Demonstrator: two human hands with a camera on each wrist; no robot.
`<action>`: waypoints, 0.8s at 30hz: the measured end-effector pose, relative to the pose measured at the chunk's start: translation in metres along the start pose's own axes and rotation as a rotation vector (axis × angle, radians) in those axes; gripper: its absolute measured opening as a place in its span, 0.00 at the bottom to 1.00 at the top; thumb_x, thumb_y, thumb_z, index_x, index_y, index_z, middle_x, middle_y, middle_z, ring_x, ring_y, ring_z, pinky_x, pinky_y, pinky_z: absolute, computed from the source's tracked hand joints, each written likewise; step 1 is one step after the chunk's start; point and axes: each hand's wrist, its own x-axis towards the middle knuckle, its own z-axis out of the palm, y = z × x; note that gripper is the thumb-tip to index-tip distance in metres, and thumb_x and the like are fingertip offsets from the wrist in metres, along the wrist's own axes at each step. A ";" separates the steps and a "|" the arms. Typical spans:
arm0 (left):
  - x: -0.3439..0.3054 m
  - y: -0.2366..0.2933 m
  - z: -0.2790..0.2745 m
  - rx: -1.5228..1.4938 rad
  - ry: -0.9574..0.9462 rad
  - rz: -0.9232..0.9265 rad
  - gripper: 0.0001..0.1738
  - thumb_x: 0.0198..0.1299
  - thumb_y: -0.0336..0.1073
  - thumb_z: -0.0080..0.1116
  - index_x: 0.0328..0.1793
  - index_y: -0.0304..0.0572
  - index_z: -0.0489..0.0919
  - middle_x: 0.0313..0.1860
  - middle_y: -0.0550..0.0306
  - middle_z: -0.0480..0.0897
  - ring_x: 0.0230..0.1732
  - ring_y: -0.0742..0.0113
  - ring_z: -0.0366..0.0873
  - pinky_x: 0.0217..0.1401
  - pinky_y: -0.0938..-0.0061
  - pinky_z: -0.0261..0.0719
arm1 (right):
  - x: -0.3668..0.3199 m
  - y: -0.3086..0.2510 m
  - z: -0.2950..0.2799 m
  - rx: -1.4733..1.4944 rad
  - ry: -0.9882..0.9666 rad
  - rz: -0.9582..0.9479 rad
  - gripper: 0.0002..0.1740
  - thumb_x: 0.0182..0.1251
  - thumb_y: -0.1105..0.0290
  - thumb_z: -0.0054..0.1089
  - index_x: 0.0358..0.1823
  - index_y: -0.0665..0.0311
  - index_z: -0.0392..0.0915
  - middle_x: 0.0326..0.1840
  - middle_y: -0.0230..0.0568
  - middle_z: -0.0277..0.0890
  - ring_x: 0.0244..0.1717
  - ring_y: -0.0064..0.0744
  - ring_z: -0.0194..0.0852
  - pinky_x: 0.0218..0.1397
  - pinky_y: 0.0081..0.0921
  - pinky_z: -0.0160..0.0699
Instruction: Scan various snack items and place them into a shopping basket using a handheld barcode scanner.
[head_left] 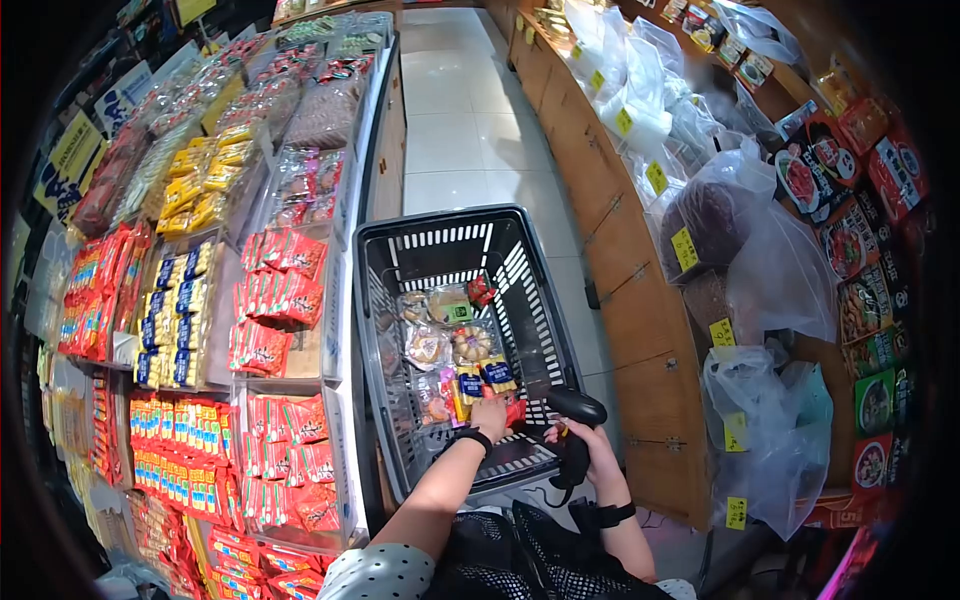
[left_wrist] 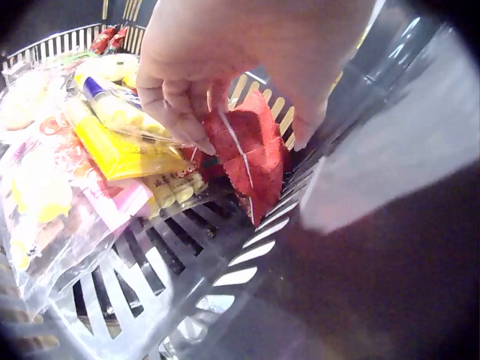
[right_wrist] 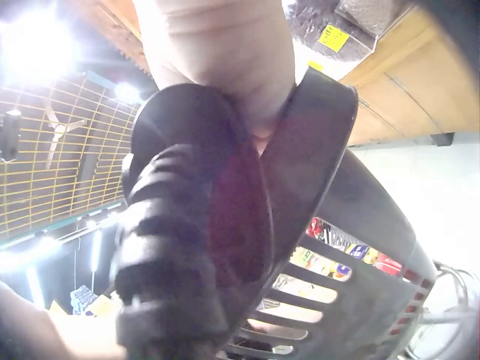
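Observation:
A black shopping basket (head_left: 520, 215) stands on the floor, holding several packaged foods. My left hand (head_left: 490, 418) reaches into its near end. In the left wrist view, the fingers and thumb of this hand (left_wrist: 225, 60) curl round a small red packet (left_wrist: 251, 154), beside a yellow packet (left_wrist: 120, 150) and clear bags. My right hand (head_left: 598, 455) grips a black handle (head_left: 575, 405) at the basket's near right corner. Up close in the right wrist view, a ribbed black part (right_wrist: 169, 247) hides most of that hand's fingers.
Snack bins (head_left: 285, 285) line the left side, filled with red, yellow and clear packets. Along the right runs a wooden shelf unit (head_left: 640, 380) with plastic-covered goods (head_left: 715, 210) and yellow labels. A tiled aisle (head_left: 470, 130) extends ahead between them.

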 end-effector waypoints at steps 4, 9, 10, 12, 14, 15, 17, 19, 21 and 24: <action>0.012 0.010 0.008 -0.020 -0.146 0.022 0.34 0.42 0.61 0.62 0.50 0.46 0.78 0.46 0.58 0.81 0.47 0.64 0.79 0.51 0.65 0.74 | 0.001 0.000 -0.003 0.050 -0.009 -0.006 0.17 0.61 0.72 0.52 0.48 0.75 0.69 0.36 0.46 0.75 0.37 0.31 0.77 0.45 0.25 0.76; 0.002 -0.006 -0.030 -0.188 -0.161 -0.045 0.31 0.47 0.59 0.55 0.48 0.43 0.79 0.43 0.51 0.81 0.45 0.56 0.80 0.45 0.67 0.77 | 0.004 0.000 -0.005 0.084 -0.053 -0.058 0.17 0.61 0.73 0.52 0.49 0.75 0.68 0.36 0.47 0.75 0.37 0.31 0.77 0.46 0.25 0.76; 0.002 -0.017 -0.030 -0.339 -0.105 0.019 0.33 0.44 0.61 0.57 0.47 0.41 0.78 0.40 0.49 0.82 0.42 0.53 0.80 0.44 0.66 0.77 | 0.002 -0.001 -0.005 0.087 -0.067 -0.048 0.17 0.61 0.73 0.52 0.49 0.75 0.68 0.36 0.47 0.75 0.37 0.31 0.77 0.46 0.25 0.76; -0.017 -0.028 -0.059 -0.704 -0.059 0.118 0.34 0.43 0.63 0.59 0.45 0.41 0.79 0.38 0.48 0.82 0.39 0.52 0.80 0.43 0.67 0.75 | 0.001 -0.003 -0.004 0.091 -0.094 -0.045 0.17 0.61 0.73 0.52 0.49 0.74 0.68 0.36 0.47 0.75 0.38 0.32 0.77 0.46 0.25 0.76; -0.060 -0.025 -0.114 -0.931 0.062 0.175 0.25 0.49 0.56 0.61 0.41 0.40 0.81 0.33 0.54 0.83 0.35 0.66 0.81 0.39 0.75 0.74 | 0.002 -0.003 -0.003 0.035 -0.103 -0.034 0.17 0.61 0.73 0.52 0.49 0.74 0.68 0.37 0.47 0.75 0.38 0.32 0.76 0.46 0.26 0.76; -0.082 -0.022 -0.133 -1.037 0.137 0.162 0.23 0.50 0.52 0.62 0.41 0.39 0.81 0.34 0.55 0.83 0.35 0.69 0.80 0.40 0.77 0.74 | 0.000 -0.004 -0.001 0.049 -0.111 -0.027 0.17 0.60 0.73 0.52 0.50 0.74 0.68 0.38 0.47 0.75 0.39 0.32 0.76 0.47 0.26 0.76; -0.107 -0.024 -0.146 -1.324 0.241 0.123 0.20 0.51 0.45 0.64 0.41 0.35 0.81 0.34 0.55 0.83 0.36 0.74 0.80 0.40 0.79 0.75 | -0.011 -0.008 0.007 0.035 -0.138 -0.033 0.18 0.59 0.73 0.53 0.50 0.73 0.68 0.38 0.46 0.76 0.39 0.32 0.76 0.47 0.27 0.75; -0.132 -0.024 -0.151 -1.492 0.426 0.130 0.18 0.51 0.37 0.65 0.46 0.35 0.79 0.38 0.58 0.83 0.39 0.75 0.79 0.42 0.80 0.75 | -0.019 -0.010 0.006 -0.087 -0.236 -0.062 0.19 0.57 0.73 0.57 0.50 0.71 0.70 0.39 0.43 0.77 0.41 0.32 0.76 0.49 0.28 0.74; -0.174 -0.014 -0.168 -1.778 0.510 0.137 0.20 0.51 0.32 0.65 0.51 0.37 0.76 0.43 0.58 0.81 0.41 0.74 0.78 0.43 0.80 0.76 | -0.029 -0.012 0.016 -0.188 -0.274 -0.053 0.21 0.53 0.74 0.61 0.50 0.69 0.71 0.40 0.42 0.77 0.43 0.32 0.76 0.50 0.30 0.73; -0.195 -0.013 -0.159 -2.106 0.591 0.216 0.20 0.52 0.28 0.63 0.51 0.36 0.73 0.44 0.57 0.80 0.45 0.70 0.78 0.48 0.75 0.75 | -0.041 -0.010 0.043 -0.192 -0.355 -0.006 0.20 0.52 0.79 0.61 0.49 0.69 0.72 0.39 0.41 0.77 0.39 0.31 0.77 0.47 0.29 0.75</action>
